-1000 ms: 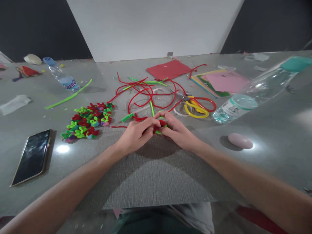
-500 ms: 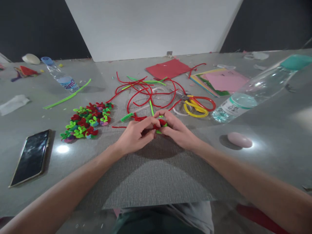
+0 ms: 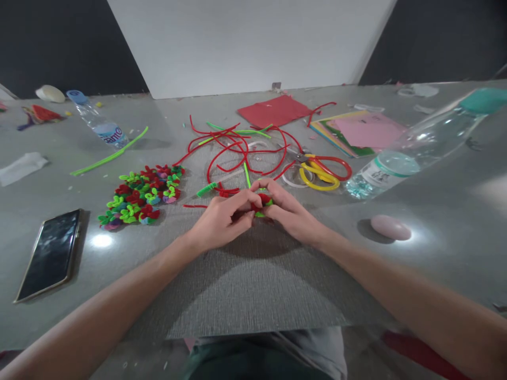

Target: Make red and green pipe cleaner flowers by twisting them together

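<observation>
My left hand [image 3: 224, 219] and my right hand [image 3: 291, 214] meet at the middle of the table, fingers closed on one small red and green pipe-cleaner piece [image 3: 261, 200]. Its shape is mostly hidden by the fingers. Just beyond them lies a loose tangle of red pipe cleaners [image 3: 241, 153] with a few green ones. A green coiled pipe cleaner [image 3: 206, 190] rests near my left hand. Further left sits a cluster of small pipe-cleaner flowers [image 3: 137, 198] in red, green, blue and purple.
Scissors [image 3: 322, 171] with red and yellow handles lie beyond my right hand. A large bottle [image 3: 390, 166] and a pink egg-shaped object [image 3: 391, 227] are at right, coloured sheets [image 3: 368, 132] behind. At left are a phone [image 3: 49, 253], a small bottle [image 3: 105, 126] and green pipe cleaners [image 3: 111, 157].
Both hands keep nearly the same pose around the pipe-cleaner piece. The whole view has shifted very slightly; nothing on the table has visibly moved.
</observation>
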{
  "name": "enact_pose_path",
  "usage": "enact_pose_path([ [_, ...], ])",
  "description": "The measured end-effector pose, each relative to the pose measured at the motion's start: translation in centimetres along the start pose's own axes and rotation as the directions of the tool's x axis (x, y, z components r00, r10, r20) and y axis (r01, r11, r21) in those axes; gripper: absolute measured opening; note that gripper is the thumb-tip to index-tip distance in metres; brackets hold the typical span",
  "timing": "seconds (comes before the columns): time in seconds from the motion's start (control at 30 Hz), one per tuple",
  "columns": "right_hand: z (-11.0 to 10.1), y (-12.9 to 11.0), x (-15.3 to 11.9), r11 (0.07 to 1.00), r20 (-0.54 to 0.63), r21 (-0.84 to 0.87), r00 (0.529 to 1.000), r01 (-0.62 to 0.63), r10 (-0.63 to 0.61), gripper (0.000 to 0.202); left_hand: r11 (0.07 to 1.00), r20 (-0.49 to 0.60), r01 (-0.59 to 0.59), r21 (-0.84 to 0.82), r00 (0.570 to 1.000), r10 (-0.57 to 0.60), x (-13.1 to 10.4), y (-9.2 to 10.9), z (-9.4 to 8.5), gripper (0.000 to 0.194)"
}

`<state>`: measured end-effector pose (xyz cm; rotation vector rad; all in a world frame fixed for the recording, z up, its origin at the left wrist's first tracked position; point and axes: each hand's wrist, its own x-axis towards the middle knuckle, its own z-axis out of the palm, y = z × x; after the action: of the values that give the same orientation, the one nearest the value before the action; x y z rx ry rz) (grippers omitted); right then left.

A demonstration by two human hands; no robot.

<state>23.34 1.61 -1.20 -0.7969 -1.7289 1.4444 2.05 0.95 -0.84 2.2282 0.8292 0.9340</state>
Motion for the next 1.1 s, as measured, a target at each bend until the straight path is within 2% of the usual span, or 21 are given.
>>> enact_pose_path([
  [0.1, 0.04, -0.11, -0.03, 1.0, -0.006, -0.017, 1.0, -0.012, 0.012, 0.036, 1.0, -0.012, 0.014, 0.018, 1.0, -0.014, -0.01, 0.09, 0.15, 0.019],
  [0.3, 0.41, -0.82, -0.04, 0.994, -0.047, -0.106, 0.998, 0.039, -0.045, 0.033, 0.997, -0.019, -0.018, 0.076, 1.0, 0.019, -0.01, 0.46, 0.08, 0.018],
  [0.57, 0.35, -0.47, -0.15, 0.986, -0.081, -0.164, 0.997, 0.005, -0.019, 0.041, 0.986, 0.022, -0.027, 0.164, 0.999, 0.024, -0.22, 0.49, 0.34, 0.02],
  [0.8, 0.41, -0.23, -0.07, 0.98, -0.056, -0.199, 0.998, 0.025, -0.036, 0.045, 0.967, 0.019, 0.001, 0.253, 1.0, -0.006, -0.11, 0.64, 0.5, 0.02],
  [0.9, 0.43, -0.07, -0.04, 0.978, -0.051, -0.202, 0.996, 0.058, -0.069, 0.046, 0.984, 0.0, 0.047, 0.173, 0.999, -0.048, 0.05, 0.75, 0.5, 0.022],
  [1.0, 0.49, -0.06, -0.15, 0.981, -0.056, -0.182, 0.995, 0.072, -0.083, 0.05, 0.99, -0.055, 0.135, -0.036, 0.989, -0.137, 0.32, 0.65, 0.56, 0.035],
  [1.1, 0.55, -0.24, -0.27, 0.983, -0.053, -0.164, 0.995, 0.077, -0.086, 0.05, 0.949, -0.065, 0.217, -0.228, 0.969, -0.237, 0.66, 0.38, 0.45, 0.029],
])
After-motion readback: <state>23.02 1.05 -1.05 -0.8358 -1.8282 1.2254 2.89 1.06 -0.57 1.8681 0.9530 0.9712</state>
